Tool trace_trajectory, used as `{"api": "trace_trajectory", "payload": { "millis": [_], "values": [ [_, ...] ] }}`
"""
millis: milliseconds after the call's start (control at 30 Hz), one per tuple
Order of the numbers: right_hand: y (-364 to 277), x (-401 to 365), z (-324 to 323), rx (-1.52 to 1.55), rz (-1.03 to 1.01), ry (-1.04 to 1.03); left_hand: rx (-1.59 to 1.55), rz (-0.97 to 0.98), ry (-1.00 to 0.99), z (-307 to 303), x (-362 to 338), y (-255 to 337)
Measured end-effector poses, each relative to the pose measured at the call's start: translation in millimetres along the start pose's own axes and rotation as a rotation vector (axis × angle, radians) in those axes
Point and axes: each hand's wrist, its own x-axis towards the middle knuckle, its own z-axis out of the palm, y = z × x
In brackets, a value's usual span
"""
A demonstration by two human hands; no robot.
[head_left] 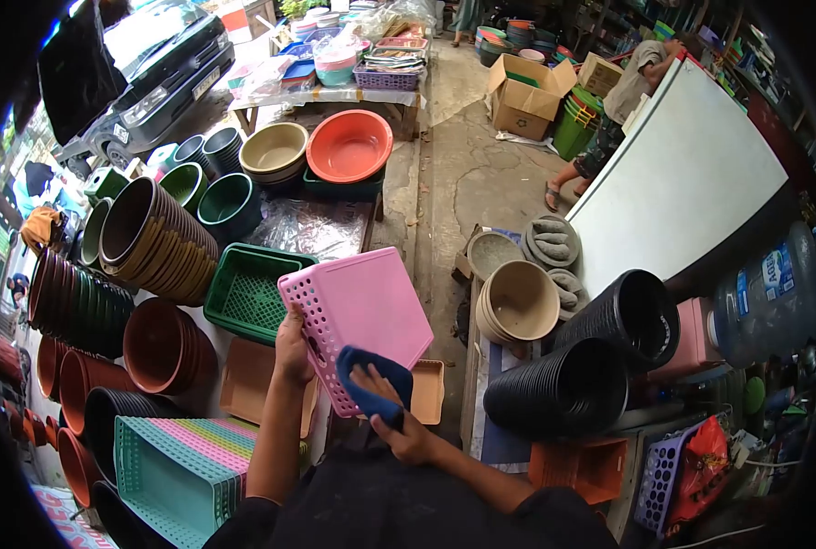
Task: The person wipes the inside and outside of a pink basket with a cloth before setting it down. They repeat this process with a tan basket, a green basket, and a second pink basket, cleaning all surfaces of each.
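Note:
A pink plastic basket (367,306) with a perforated side is held up in front of me, its smooth flat face turned upward. My left hand (293,346) grips it along the left edge, the thumb showing near the holes. A dark blue cloth (391,371) lies folded around the fingers of my right hand (399,423), which presses it against the basket's lower, perforated side. Just left of the basket sits a green basket (252,284). A stack of pastel baskets (184,471) lies on its side below my left forearm.
Stacked brown pots (156,242) and a red basin (349,146) stand on the left. To the right are beige pots (518,302), black pots (559,389) and a large water bottle (774,274). Farther back, a person (641,82) is beside a white panel (682,174).

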Motion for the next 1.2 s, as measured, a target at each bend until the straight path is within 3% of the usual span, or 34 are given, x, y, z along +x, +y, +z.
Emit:
{"api": "trace_trajectory", "payload": {
  "millis": [33, 67, 133, 167, 200, 267, 333, 467, 500, 600, 733, 867, 967, 1067, 1200],
  "values": [
    [-13, -1, -9, 0.027, 0.088, -0.174, 0.05, -0.009, 0.014, 0, 0, 1],
    [-20, -5, -16, 0.034, 0.085, -0.19, 0.099, -0.016, 0.032, -1, -2, 1],
    [-29, -9, -31, 0.63, 0.583, 0.006, 0.121, 0.0, 0.054, 1, -2, -8],
    [-18, -16, -36, 0.551, 0.613, 0.12, 0.272, -0.039, 0.054, 13, -6, -5],
    [3, -28, -39, 0.469, 0.642, 0.226, 0.421, -0.079, 0.065, 27, -14, -1],
    [74, -57, -52, 0.305, 0.477, 0.307, 0.639, 0.01, -0.193, 55, -28, 1],
    [22, -27, -59, 0.775, 0.486, 0.343, 0.671, 0.014, -0.357, 48, -36, -24],
    [11, -20, -61, 0.91, 0.497, 0.389, 0.992, 0.247, -0.452, 100, -84, 7],
    [3, -14, -61, 0.929, 0.468, 0.288, 1.067, 0.219, -0.413, 97, -92, 5],
    [-4, 4, -52, 0.932, 0.541, 0.269, 1.042, 0.35, -0.405, 109, -109, 21],
    [37, 14, -35, 0.87, 0.672, 0.182, 1.151, 0.381, -0.201, 90, -118, 13],
    [60, 32, -4, 0.669, 0.726, 0.117, 1.302, 0.214, 0.054, 65, -126, 15],
    [78, 35, 8, 0.716, 0.793, 0.045, 1.398, 0.107, 0.244, 22, -118, 2],
    [93, 27, 17, 0.692, 0.795, 0.065, 1.505, 0.175, 0.398, -32, -108, -21],
    [106, 17, 11, 0.668, 0.787, 0.078, 1.607, -0.036, 0.44, -90, -97, -44]
  ]
}}
